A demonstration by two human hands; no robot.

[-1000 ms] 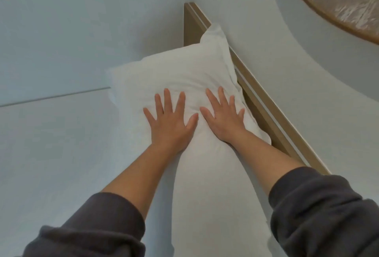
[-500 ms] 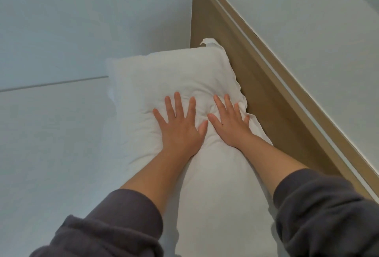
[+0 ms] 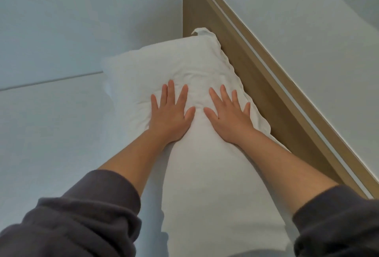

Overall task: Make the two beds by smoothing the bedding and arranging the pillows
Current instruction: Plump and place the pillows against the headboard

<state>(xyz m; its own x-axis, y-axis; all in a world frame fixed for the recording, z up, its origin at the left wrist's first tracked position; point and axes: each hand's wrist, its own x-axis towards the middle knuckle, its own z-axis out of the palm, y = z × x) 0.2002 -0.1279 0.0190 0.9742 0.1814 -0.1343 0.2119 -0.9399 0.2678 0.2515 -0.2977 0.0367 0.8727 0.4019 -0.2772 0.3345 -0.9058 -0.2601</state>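
Since half a second ago the two hands have slid a little apart on the pillow, so that the thumbs no longer nearly meet, and the view has tipped closer to the wooden headboard. The left hand (image 3: 170, 117) and the right hand (image 3: 229, 119) both lie palm down on the white pillow (image 3: 205, 174), fingers straight and spread, gripping nothing; they press flat into the fabric, which creases in small wrinkles just beyond the fingertips. The pillow lies lengthwise along the head edge of the bed, its right side touching the headboard (image 3: 256, 84) and its far end pushed into the corner where the headboard meets the side wall (image 3: 82, 20). A small flap of the pillowcase stands up at that far corner against the wood. The headboard is a light brown panel running diagonally from the top middle to the lower right, with a pale strip (image 3: 287, 92) along its top. Behind it rises a plain pale wall (image 3: 307, 31), shaded by a soft curved shadow in its upper right corner. To the left of the pillow the bed sheet (image 3: 51, 133) is smooth and pale, and a thin dark line marks where its far edge meets the side wall. Dark grey sleeves, the left sleeve (image 3: 71, 222) and the right sleeve (image 3: 338, 222), are pushed up the forearms.
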